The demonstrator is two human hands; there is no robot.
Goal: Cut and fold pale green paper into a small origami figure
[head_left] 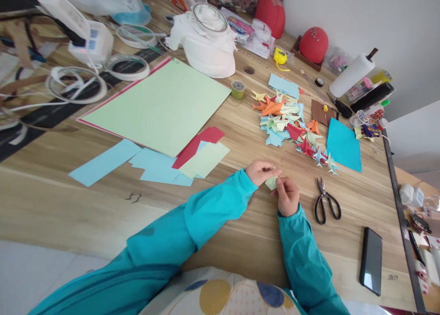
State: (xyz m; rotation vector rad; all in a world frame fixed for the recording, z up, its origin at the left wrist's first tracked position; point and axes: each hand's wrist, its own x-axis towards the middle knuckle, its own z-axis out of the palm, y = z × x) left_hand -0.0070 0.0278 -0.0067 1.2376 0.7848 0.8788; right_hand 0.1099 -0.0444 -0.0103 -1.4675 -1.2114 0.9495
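Note:
Both of my hands pinch one small folded piece of pale green paper [271, 182] just above the wooden table [103, 214]. My left hand [261, 171] grips its upper left edge with closed fingers. My right hand [288, 196] grips its right side, fingers curled. Both arms wear teal sleeves. A heap of folded paper figures [292, 127] in orange, red, blue and green lies beyond my hands. Black scissors [326, 201] lie just right of my right hand.
A large pale green sheet [161, 106] and cut blue, red and green pieces [154, 163] lie to the left. A teal sheet [343, 145] and black phone [371, 260] sit right. Tape rolls, a white container [206, 44] and a paper towel roll [352, 74] crowd the far edge.

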